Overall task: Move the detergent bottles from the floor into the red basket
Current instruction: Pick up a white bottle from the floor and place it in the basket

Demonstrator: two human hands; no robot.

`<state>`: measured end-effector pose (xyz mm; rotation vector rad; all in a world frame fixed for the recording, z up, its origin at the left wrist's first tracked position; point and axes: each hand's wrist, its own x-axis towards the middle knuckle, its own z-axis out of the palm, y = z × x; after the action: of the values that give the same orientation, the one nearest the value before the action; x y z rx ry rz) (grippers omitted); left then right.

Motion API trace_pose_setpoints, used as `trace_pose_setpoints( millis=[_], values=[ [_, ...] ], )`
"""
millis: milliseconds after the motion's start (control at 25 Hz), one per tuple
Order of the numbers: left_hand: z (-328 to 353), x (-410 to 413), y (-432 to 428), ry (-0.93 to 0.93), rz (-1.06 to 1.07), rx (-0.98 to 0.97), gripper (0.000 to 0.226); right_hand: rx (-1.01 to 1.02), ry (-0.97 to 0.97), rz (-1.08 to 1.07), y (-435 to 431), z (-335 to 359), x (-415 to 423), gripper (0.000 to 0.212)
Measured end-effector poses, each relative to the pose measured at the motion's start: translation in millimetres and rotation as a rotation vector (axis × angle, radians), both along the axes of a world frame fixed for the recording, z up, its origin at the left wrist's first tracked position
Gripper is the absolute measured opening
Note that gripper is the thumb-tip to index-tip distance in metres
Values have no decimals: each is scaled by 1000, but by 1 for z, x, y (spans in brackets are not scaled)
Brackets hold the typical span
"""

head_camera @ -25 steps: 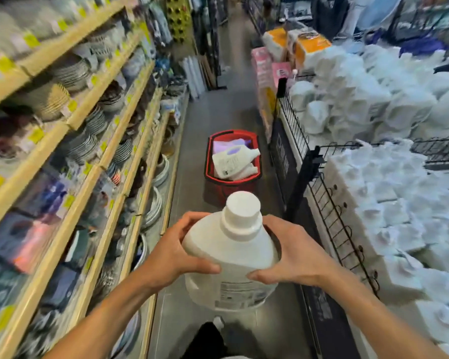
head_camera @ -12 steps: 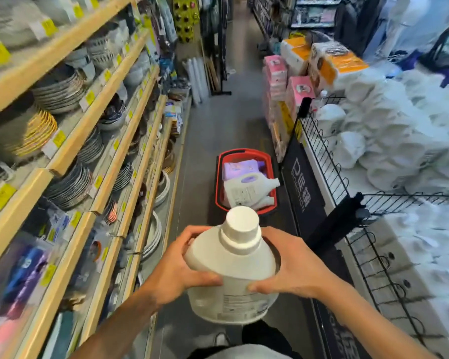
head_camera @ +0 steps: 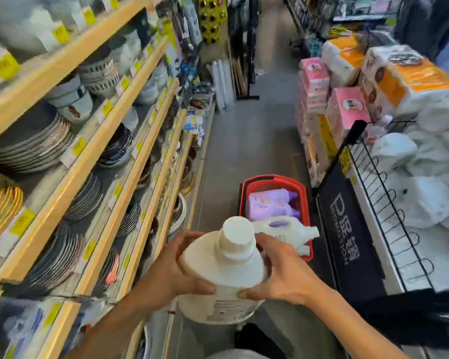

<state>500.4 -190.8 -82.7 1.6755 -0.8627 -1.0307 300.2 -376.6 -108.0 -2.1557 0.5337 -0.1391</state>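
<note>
Shelves (head_camera: 70,177): wood-edged, well off to the left of the left fingers; stacked plates and bowls, yellow price tags.
Floor (head_camera: 244,141): grey aisle running ahead, past the fingertips.
Wire bin (head_camera: 373,182): black, to the right of the right fingers; heaped with white bags (head_camera: 425,198).
Tissue packs (head_camera: 347,110): pink and orange, stacked far ahead and right of the fingers.
Red basket (head_camera: 271,178): on the floor just beyond the fingertips; its near end is hidden behind the right hand.
White bottle (head_camera: 226,270): upright, off the floor, between the two sets of fingers, short of the basket; printed label low on its side.
Purple bottle (head_camera: 267,204): lying in the basket, beyond the right fingertips.
Second white bottle (head_camera: 288,230): lying in the basket on the near side of the purple one, just past the right fingertips; spout pointing right.
Left hand (head_camera: 176,268): fingers curled round the bottle's left side, thumb across the front.
Right hand (head_camera: 283,270): fingers curled over the right shoulder, thumb on the front; gripping.
Cap (head_camera: 235,235): white, screwed on, just beside the right fingertips.
</note>
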Motion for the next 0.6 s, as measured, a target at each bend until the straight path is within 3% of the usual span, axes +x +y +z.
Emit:
trace_pose_setpoints(
  millis=[160,360,600],
  values=[
    [5,62,-72,-37,27,28,90,50,-39,-19,-71,-14,67,88],
    [6,122,-168,-30,-88,58,84,78,-47,-107,-145,-22,110,85],
    [-25,204,-331,-44,-404,84,90,101,19,-425,-233,-46,148,87]
  ],
)
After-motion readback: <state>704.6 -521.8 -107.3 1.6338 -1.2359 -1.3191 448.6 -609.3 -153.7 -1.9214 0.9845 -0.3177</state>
